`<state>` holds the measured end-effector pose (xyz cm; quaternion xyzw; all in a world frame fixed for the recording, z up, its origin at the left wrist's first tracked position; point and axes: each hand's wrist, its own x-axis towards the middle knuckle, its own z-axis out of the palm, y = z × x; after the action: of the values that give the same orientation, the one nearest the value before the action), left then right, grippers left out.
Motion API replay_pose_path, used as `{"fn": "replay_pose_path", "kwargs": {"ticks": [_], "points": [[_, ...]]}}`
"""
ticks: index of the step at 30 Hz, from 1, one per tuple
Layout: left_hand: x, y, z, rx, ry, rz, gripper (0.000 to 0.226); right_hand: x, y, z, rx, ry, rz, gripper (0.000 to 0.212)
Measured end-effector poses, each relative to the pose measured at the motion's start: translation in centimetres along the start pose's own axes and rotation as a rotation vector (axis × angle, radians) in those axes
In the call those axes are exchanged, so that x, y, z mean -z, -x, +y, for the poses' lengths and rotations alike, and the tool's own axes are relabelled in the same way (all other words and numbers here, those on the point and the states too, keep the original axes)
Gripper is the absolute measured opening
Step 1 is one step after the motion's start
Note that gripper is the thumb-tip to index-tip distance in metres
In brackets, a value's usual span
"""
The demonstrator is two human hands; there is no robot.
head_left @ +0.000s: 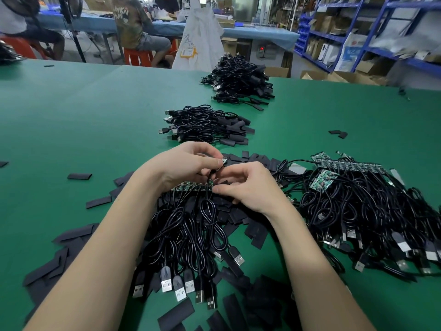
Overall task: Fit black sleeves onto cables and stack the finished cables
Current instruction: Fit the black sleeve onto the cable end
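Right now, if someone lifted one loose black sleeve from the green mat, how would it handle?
Probably very light and limp: each loose black sleeve lies pressed flat on the green mat, like thin tubing. Being flat, it is unlikely to roll. It may be fiddly to pick out, since many overlap in heaps beside the cables.

A green surface (71, 111) fills the lower frame. Upper left: a long blue-covered table (257, 32) with people seated on red stools (138, 56). Upper right: blue metal shelving (358, 32) loaded with cartons. Open cardboard boxes (334, 76) sit on the floor beneath it. A white sack (200, 39) hangs at upper centre.
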<state>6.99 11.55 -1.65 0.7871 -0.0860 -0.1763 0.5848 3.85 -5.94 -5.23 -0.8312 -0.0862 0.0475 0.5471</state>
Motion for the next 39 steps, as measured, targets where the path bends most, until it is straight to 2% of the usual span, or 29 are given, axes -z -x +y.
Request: {"fn": "replay_pose_path", "kwargs": {"ticks": [5, 9, 13, 26, 39], "points": [[0.05, -0.07, -0.05, -0.009, 0.007, 0.002, 0.003, 0.05, 0.07, -0.23, -0.033, -0.146, -0.053, 0.028], [0.20, -0.18, -0.15, -0.015, 0.020, 0.000, 0.003, -0.26, 0.06, -0.18, -0.025, -0.225, -0.024, 0.026], [0.49, -0.28, -0.35, -0.013, 0.042, -0.004, 0.004, -0.69, -0.12, 0.06, -0.026, -0.179, 0.011, 0.020], [0.75, -0.07, -0.19, -0.006, 0.074, 0.005, 0.004, -0.42, 0.10, -0.10, -0.068, -0.128, 0.049, 0.022], [0.85, -0.06, -0.26, -0.016, 0.091, -0.003, 0.004, 0.13, 0.06, -0.15, -0.069, -0.163, 0.076, 0.017]]}}
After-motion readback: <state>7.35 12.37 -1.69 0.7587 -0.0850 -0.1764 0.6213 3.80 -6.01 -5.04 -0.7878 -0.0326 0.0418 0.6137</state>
